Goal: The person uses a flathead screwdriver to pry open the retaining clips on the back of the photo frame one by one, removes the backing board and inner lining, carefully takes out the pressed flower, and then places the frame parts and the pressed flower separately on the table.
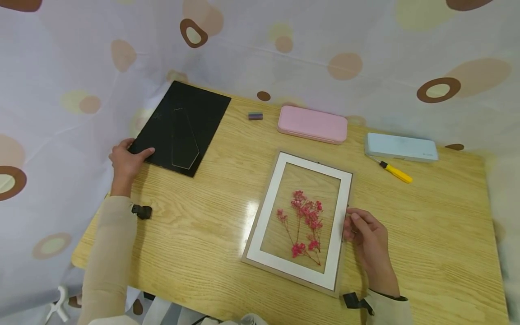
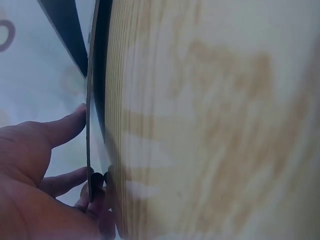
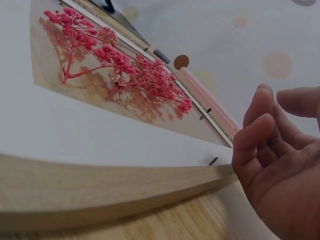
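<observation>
A black picture-frame backing board (image 1: 162, 122) with a stand outlined on it lies at the far left of the table. My left hand (image 1: 127, 161) pinches its near left corner, thumb on top and fingers beneath; the left wrist view shows the board (image 2: 90, 125) edge-on between thumb and fingers of that hand (image 2: 45, 170). A picture frame (image 1: 264, 262) with a white mat and clear pane lies face up, pink dried flowers (image 1: 304, 216) on the pane. Beside the frame's right edge, my right hand (image 1: 369, 243) has loosely bent fingers, touching or nearly touching it, with nothing held.
Along the table's back stand a small purple-grey block (image 1: 255, 116), a pink case (image 1: 313, 124) and a light blue case (image 1: 401, 147). A yellow-handled screwdriver (image 1: 396, 172) lies in front of the blue case. Patterned cloth (image 1: 260, 54) hangs behind the table (image 1: 183, 243).
</observation>
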The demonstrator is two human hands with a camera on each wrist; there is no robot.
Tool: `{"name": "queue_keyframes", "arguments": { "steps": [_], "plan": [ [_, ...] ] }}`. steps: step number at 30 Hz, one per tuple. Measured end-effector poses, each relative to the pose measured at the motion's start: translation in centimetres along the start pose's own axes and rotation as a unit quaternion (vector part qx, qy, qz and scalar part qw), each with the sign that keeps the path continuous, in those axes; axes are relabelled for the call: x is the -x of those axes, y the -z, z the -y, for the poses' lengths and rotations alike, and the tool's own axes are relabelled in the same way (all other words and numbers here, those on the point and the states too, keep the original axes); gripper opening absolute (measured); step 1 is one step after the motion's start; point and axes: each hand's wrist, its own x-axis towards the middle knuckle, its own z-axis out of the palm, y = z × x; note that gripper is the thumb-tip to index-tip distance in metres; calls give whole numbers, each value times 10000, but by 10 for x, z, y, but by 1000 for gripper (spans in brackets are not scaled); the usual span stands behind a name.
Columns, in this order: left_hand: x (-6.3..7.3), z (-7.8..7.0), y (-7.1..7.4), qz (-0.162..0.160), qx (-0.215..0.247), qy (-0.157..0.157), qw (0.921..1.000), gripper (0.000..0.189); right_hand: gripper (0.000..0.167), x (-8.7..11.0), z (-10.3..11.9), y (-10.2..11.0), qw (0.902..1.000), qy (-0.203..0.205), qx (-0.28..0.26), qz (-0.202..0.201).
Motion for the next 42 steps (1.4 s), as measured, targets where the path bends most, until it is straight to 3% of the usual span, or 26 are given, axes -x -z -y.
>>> {"name": "queue_keyframes", "arguments": {
  "steps": [18,35,42],
  "plan": [
    [3,-9,-1,163,-540,102,9984,80,34,4,-2,4,10000,-56,-24,-66],
    [-3,-6,-3,201,-560,323,9977,81,35,0,-2,2,9999,-167,-22,23],
    [0,-9,-3,207,-899,204,9955,81,35,1,-2,2,9999,-167,4,11]
  ]
}}
